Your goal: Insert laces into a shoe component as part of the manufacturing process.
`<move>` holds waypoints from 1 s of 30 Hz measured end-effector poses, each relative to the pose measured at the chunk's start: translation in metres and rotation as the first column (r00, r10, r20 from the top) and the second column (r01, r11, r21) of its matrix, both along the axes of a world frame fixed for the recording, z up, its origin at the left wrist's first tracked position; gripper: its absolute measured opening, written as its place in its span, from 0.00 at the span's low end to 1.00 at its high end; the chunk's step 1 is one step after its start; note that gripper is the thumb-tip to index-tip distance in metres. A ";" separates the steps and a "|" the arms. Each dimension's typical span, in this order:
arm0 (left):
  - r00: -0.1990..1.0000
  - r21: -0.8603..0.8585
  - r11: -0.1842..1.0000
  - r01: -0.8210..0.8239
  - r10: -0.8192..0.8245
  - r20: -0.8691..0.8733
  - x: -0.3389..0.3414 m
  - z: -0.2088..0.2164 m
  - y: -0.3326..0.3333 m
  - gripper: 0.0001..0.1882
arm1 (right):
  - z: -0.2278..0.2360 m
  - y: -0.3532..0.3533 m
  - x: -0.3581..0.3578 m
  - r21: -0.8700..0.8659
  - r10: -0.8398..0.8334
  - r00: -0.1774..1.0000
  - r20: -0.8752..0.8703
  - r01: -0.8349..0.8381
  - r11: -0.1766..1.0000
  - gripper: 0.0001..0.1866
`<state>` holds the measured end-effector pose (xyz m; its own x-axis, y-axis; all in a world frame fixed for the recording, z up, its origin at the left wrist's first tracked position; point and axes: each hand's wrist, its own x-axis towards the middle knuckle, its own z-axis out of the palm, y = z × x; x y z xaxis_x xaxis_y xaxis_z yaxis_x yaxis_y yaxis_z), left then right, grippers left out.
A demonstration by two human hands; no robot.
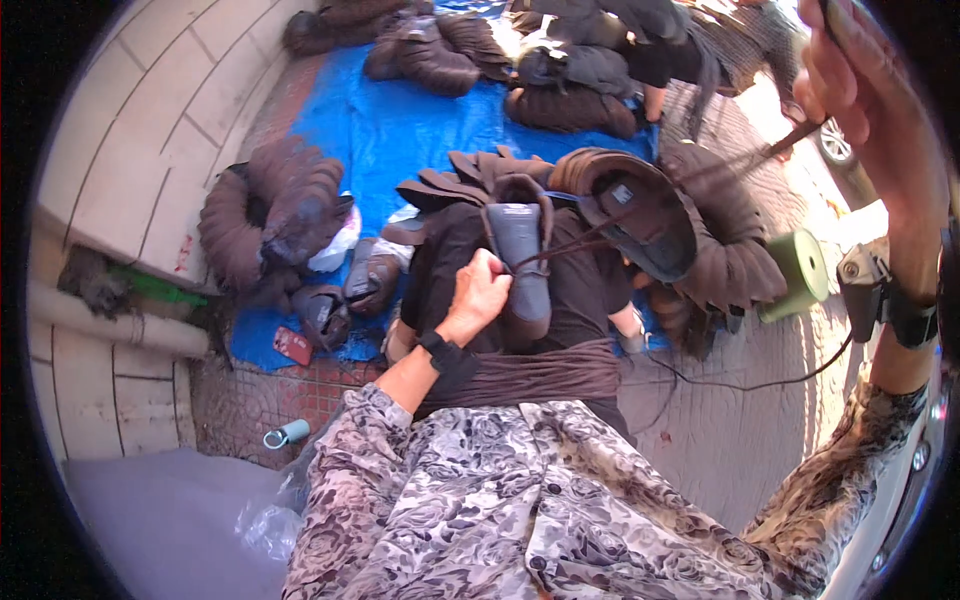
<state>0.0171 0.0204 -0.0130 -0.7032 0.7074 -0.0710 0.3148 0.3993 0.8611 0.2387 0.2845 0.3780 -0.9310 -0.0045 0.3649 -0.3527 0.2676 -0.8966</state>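
A brown shoe (pixel 522 240) with a grey insole rests on my lap, its toe end toward me. My left hand (pixel 480 298) is closed at the shoe's left edge, thumb and forefinger pinched together there. From beside those fingers a dark brown shoelace (pixel 590 240) stretches up to the right. My right hand (pixel 850 95), raised high at the upper right, has its fingers curled round the far end of the lace. Across my thighs lies a bundle of brown laces (pixel 545 377).
Stacked brown shoe parts (pixel 735 255) lie around my legs, with a curved stack (pixel 270 210) at the left on a blue tarp (pixel 425 130). Nearby are a red phone (pixel 292 345), a light blue bottle (pixel 287 434) and a green spool (pixel 797 275). A tiled wall (pixel 150 120) bounds the left.
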 end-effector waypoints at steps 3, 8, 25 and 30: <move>0.998 -0.076 0.996 -0.039 0.036 -0.043 -0.005 -0.001 -0.004 0.10 | 0.000 0.001 0.017 0.015 -0.078 0.996 0.032 0.077 0.997 0.17; 0.872 0.011 0.999 -0.040 0.030 0.488 -0.006 0.011 0.003 0.07 | 0.005 0.002 0.014 0.044 -0.130 0.990 0.059 0.128 0.991 0.16; 0.220 -0.366 0.583 0.726 -0.701 -0.679 0.037 0.017 -0.016 0.14 | 0.037 -0.024 0.009 0.189 -0.308 0.950 0.051 0.294 0.937 0.11; 0.270 -0.346 0.531 0.774 -0.771 -0.577 0.034 0.014 -0.014 0.12 | 0.039 -0.031 0.007 0.217 -0.351 0.935 0.048 0.333 0.917 0.10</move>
